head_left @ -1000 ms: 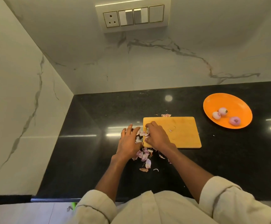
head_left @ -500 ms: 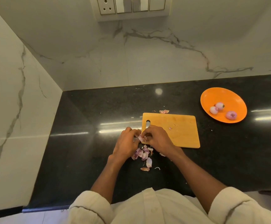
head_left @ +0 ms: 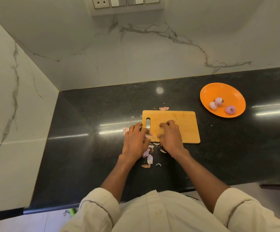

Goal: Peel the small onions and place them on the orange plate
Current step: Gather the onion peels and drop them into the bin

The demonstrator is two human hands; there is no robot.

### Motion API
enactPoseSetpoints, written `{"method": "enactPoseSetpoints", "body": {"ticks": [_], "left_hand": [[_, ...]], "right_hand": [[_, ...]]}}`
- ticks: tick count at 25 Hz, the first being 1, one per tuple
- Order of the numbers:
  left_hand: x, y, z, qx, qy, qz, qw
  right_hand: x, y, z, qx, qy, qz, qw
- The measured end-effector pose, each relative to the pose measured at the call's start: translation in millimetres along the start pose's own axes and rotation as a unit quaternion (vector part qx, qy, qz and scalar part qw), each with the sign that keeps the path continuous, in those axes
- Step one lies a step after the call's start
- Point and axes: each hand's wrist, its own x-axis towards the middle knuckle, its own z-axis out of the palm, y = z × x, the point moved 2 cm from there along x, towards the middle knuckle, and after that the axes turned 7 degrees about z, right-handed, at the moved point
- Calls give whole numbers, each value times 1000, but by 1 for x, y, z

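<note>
Both hands down at the board's (head_left: 182, 126) near-left corner. Left hand (head_left: 136, 141) curled around a small onion (head_left: 148, 135), pale bit poking out past the fingertips, right at the board's left edge. Right hand (head_left: 170, 135) resting on the board just beside it, fingers bent, can't tell if pinching anything. Peels (head_left: 148, 156) scattered on the counter (head_left: 85, 148) between the wrists. Three peeled onions (head_left: 222, 105) sitting on the plate (head_left: 207, 92), far right, well apart from the hands.

Orange plate (head_left: 223, 91) sits far right on the counter, holding three peeled pinkish onions (head_left: 217, 103): two touching, one apart. Another onion (head_left: 147, 135), pale, partly hidden, at board's left edge.
</note>
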Motion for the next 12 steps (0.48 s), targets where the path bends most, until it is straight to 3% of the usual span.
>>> {"method": "enactPoseSetpoints", "body": {"ticks": [3,8,12], "left_hand": [[-8,-8,-5,-9,32,-20,999],[-25,-22,-8,-28,95,-36,994],[-29,-26,-8,-50,43,-82,994]], "right_hand": [[2,1,-1,8,-2,0,1000],[7,-36,0,-4,10,-71,997],[17,-55,15,-28,-23,-40,999]]}}
